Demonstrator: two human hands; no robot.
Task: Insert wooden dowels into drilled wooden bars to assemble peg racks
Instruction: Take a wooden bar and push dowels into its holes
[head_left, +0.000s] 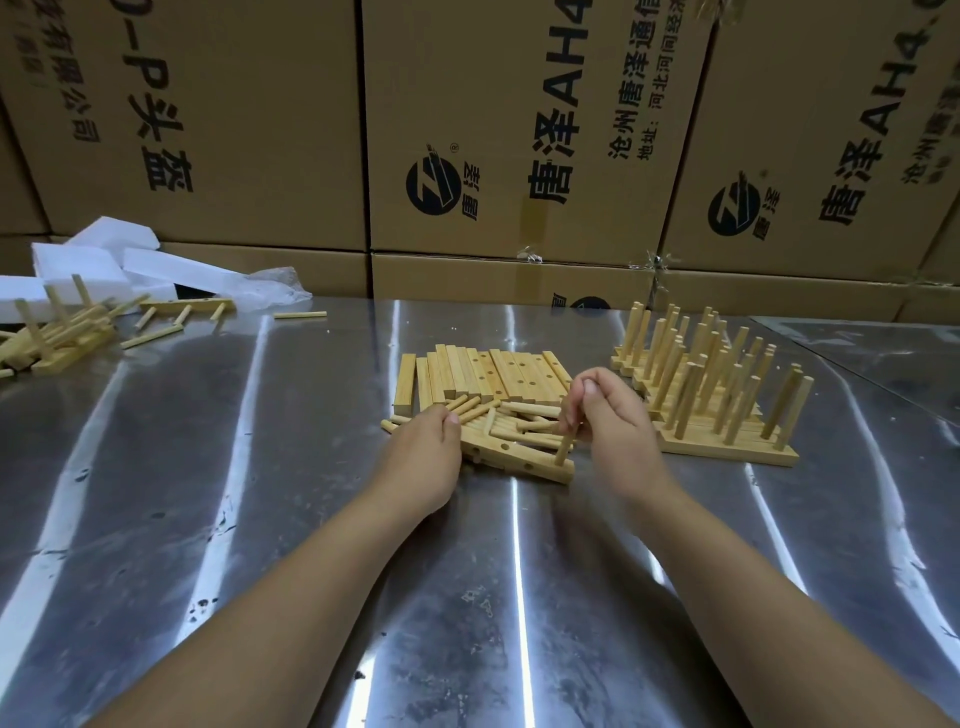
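Observation:
A drilled wooden bar (524, 460) lies on the steel table in front of me, with open holes along its top. My right hand (608, 421) is closed around an upright dowel (563, 451) that stands in the hole at the bar's right end. My left hand (431, 447) grips the bar's left end and hides it. Loose dowels (511, 418) lie in a heap just behind the bar. Behind them is a row of several undrilled-side-up and drilled bars (483, 376).
Finished peg racks (717, 395) stand stacked at the right. More racks and stray dowels (67, 332) lie at the far left beside white foam blocks (104, 260). Cardboard boxes (519, 130) wall off the table's back edge. The steel table (260, 519) stretches toward me.

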